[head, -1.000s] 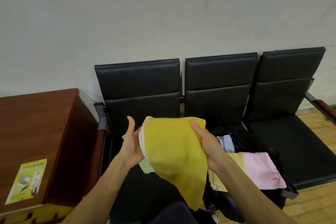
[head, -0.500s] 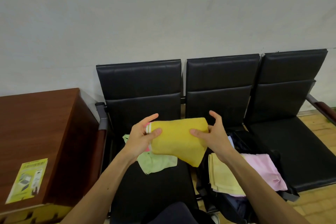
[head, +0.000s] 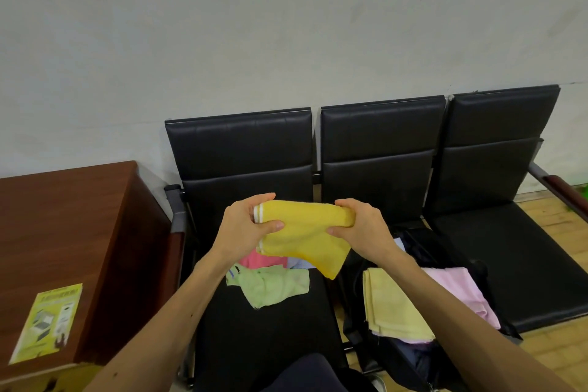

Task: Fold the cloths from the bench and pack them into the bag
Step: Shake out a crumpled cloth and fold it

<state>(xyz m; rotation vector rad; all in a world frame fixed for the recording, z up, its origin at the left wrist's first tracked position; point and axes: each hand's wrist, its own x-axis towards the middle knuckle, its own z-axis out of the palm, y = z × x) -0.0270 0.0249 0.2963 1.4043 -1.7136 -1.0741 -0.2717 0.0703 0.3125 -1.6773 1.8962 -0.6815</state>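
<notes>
A plain pale wall [head: 286,25] stood behind a row of black seats [head: 525,264]. I held the yellow cloth [head: 305,232] above them, its long axis running left to right, with my left hand [head: 245,226] and right hand [head: 362,229] each gripping an end. The open bag [head: 354,321] lay near right, closest to my right hand. The leaflet's [head: 47,321] print was unreadable.
</notes>
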